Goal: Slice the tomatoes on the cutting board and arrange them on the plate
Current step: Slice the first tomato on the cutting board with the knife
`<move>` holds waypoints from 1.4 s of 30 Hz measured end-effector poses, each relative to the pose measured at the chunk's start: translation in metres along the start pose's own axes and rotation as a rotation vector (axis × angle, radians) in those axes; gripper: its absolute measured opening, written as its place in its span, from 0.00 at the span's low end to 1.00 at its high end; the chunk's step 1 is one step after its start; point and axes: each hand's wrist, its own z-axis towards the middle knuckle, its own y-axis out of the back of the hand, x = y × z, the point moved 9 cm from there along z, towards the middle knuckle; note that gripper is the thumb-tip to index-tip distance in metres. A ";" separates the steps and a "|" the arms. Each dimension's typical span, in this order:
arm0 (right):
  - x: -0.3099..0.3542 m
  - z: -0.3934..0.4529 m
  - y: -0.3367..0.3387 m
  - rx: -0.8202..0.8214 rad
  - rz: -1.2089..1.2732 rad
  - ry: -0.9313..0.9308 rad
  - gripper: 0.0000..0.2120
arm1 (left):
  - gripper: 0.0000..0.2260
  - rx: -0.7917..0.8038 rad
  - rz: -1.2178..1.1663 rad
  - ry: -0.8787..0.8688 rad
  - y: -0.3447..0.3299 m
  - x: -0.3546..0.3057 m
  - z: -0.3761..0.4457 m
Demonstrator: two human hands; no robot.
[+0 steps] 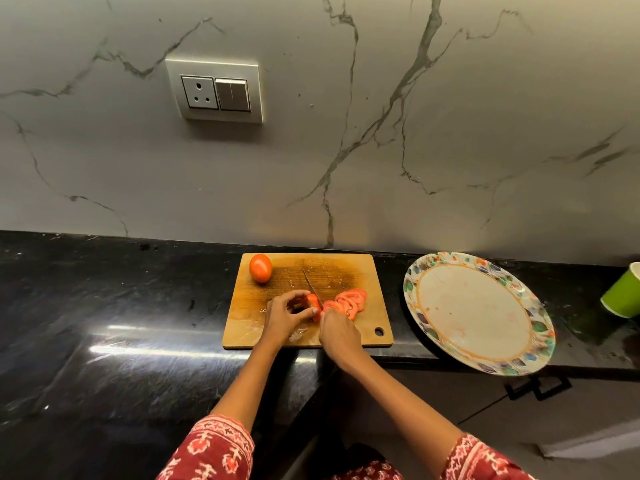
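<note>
A wooden cutting board (360, 271) lies on the black counter. A whole tomato (260, 267) sits at its far left corner. My left hand (285, 315) curls its fingers around a partly cut tomato (313, 304) near the board's middle. My right hand (337, 332) grips a knife (311, 284) whose blade stands against the cut face of that tomato and points away from me. Several tomato slices (349, 301) lie fanned just right of the blade. A round plate (478, 311) with a flowered rim rests to the right of the board, with nothing on it.
A green paper cup (623, 294) stands at the far right beside the plate. The plate overhangs the counter's front edge. A marble wall with a socket and switch panel (214, 90) rises behind the counter. Black counter stretches wide to the left.
</note>
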 end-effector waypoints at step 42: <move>-0.032 -0.014 -0.035 -0.150 -0.289 0.107 0.21 | 0.12 0.038 0.004 -0.028 0.007 -0.009 0.005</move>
